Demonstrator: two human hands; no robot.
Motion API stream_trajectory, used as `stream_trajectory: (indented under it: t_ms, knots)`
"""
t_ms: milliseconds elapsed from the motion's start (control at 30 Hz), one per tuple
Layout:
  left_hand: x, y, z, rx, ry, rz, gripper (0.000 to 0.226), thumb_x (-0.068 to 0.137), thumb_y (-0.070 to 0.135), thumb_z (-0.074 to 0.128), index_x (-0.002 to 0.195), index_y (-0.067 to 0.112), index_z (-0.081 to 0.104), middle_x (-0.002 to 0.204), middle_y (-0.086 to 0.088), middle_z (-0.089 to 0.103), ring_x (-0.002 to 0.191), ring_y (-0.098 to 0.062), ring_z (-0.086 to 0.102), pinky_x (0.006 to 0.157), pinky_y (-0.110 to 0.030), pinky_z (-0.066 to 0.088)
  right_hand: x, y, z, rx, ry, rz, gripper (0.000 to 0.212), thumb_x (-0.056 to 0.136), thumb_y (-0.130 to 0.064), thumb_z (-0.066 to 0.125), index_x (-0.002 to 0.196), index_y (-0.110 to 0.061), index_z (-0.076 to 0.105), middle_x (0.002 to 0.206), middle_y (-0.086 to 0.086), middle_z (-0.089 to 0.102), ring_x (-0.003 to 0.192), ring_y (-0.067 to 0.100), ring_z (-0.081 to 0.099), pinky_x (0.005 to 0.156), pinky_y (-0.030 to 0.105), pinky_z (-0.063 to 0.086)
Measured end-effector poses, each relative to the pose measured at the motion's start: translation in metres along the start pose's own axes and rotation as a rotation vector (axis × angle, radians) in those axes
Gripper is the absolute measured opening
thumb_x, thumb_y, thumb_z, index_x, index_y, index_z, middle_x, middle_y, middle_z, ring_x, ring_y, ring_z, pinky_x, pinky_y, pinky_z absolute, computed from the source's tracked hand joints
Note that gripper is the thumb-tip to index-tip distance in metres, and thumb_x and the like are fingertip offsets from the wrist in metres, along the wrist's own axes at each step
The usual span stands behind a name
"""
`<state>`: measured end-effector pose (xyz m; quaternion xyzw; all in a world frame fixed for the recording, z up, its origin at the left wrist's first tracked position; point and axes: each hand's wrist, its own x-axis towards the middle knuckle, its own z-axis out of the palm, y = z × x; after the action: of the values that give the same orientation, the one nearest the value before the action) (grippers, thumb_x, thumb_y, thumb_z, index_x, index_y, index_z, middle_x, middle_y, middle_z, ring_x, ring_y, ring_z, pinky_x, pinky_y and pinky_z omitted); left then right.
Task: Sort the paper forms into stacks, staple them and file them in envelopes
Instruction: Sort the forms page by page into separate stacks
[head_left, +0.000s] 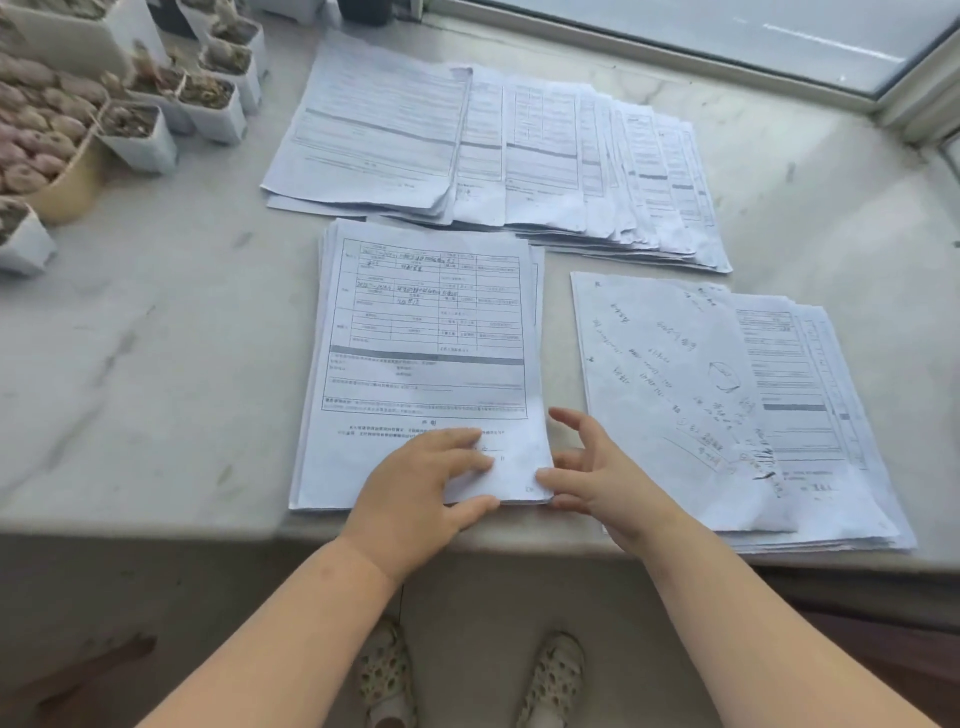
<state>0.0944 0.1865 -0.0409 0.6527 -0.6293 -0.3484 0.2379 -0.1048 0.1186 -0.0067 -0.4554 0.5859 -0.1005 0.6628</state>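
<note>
A stack of printed forms (426, 332) lies in the middle of the marble sill, near its front edge. My left hand (421, 483) rests flat on the stack's lower right part, fingers straight. My right hand (587, 467) is at the stack's lower right corner with fingers spread; its thumb touches the corner of the top sheet. To the right lies a second stack (727, 405) topped by a sheet with handwriting. Further back, a fanned spread of forms (493, 150) covers the sill.
Small white plant pots (140, 135) and a yellow bowl of succulents (62, 192) crowd the left back. A window frame (779, 67) runs along the back right. The sill's front edge (156, 525) drops to the floor, where my feet in sandals show.
</note>
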Motion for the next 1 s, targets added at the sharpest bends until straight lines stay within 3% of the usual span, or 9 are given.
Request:
stream_trajectory:
  t_ms: [167,300,400,500,633,700,833,900,1000]
  knots:
    - [0.000,-0.003,-0.003,-0.014,-0.007,0.002,0.037,0.074,0.044,0.079,0.108,0.033,0.071,0.125,0.031,0.049,0.115,0.015,0.040,0.092,0.007,0.018,0.008,0.003,0.006,-0.071,0.080,-0.098,0.061,0.086,-0.003,0.066,0.127,-0.041,0.043,0.070,-0.003,0.065,0.070,0.016,0.060,0.073,0.033,0.051]
    - [0.000,-0.004,-0.002,-0.042,0.016,-0.018,0.025,0.080,0.045,0.072,0.102,0.034,0.072,0.122,0.028,0.056,0.113,0.016,0.042,0.092,0.004,0.025,0.015,0.002,0.013,-0.074,0.104,-0.133,0.051,0.085,-0.011,0.070,0.116,-0.044,0.047,0.079,0.009,0.068,0.070,0.018,0.061,0.065,0.029,0.047]
    - [0.003,-0.003,-0.005,-0.146,0.056,-0.029,0.033,0.085,0.054,0.048,0.101,0.035,0.071,0.111,0.028,0.065,0.108,0.009,0.055,0.093,-0.018,0.043,0.019,0.002,0.007,-0.029,0.007,-0.122,0.045,0.079,-0.012,0.068,0.108,-0.043,0.052,0.092,0.025,0.065,0.075,0.022,0.059,0.070,0.036,0.047]
    - [0.005,0.000,-0.004,-0.185,0.121,-0.046,0.031,0.090,0.053,0.041,0.109,0.038,0.061,0.102,0.023,0.067,0.096,-0.001,0.063,0.082,-0.031,0.050,0.021,0.005,-0.003,0.021,-0.097,-0.108,0.053,0.083,-0.001,0.065,0.120,-0.037,0.052,0.095,0.027,0.063,0.078,0.023,0.061,0.076,0.037,0.049]
    - [0.003,0.001,0.004,-0.156,0.181,-0.079,0.033,0.080,0.052,0.050,0.101,0.035,0.069,0.104,0.027,0.067,0.100,0.004,0.061,0.088,-0.022,0.046,0.025,0.004,0.002,-0.025,-0.024,-0.137,0.057,0.087,0.001,0.065,0.130,-0.033,0.049,0.060,-0.006,0.059,0.058,0.008,0.055,0.057,0.021,0.045]
    - [0.002,0.000,0.005,-0.149,0.164,-0.086,0.033,0.072,0.055,0.057,0.092,0.033,0.071,0.105,0.032,0.064,0.103,0.007,0.059,0.091,-0.014,0.043,0.028,0.004,0.007,-0.036,0.021,-0.132,0.057,0.085,-0.007,0.070,0.130,-0.034,0.049,0.066,0.000,0.063,0.063,0.014,0.059,0.058,0.027,0.048]
    - [0.003,-0.003,0.002,-0.135,0.133,-0.095,0.029,0.069,0.056,0.057,0.078,0.029,0.061,0.104,0.038,0.061,0.104,0.011,0.056,0.087,-0.007,0.039,0.030,0.002,0.010,-0.051,0.063,-0.135,0.067,0.084,-0.009,0.072,0.135,-0.040,0.042,0.091,0.015,0.074,0.086,0.029,0.071,0.079,0.043,0.056]
    - [0.007,-0.003,0.001,-0.153,0.156,-0.110,0.031,0.073,0.055,0.052,0.074,0.024,0.055,0.095,0.035,0.064,0.096,0.006,0.060,0.081,-0.015,0.043,0.028,0.003,0.002,0.005,-0.022,-0.129,0.077,0.085,-0.003,0.070,0.140,-0.042,0.034,0.099,0.018,0.073,0.090,0.028,0.070,0.085,0.043,0.055]
    - [0.011,-0.001,-0.003,-0.227,0.168,-0.175,0.033,0.076,0.055,0.051,0.072,0.022,0.055,0.079,0.015,0.067,0.076,-0.011,0.061,0.072,-0.035,0.048,0.024,0.005,-0.005,0.070,-0.098,-0.126,0.082,0.082,-0.001,0.070,0.138,-0.047,0.034,0.101,0.022,0.071,0.090,0.027,0.068,0.088,0.042,0.053]
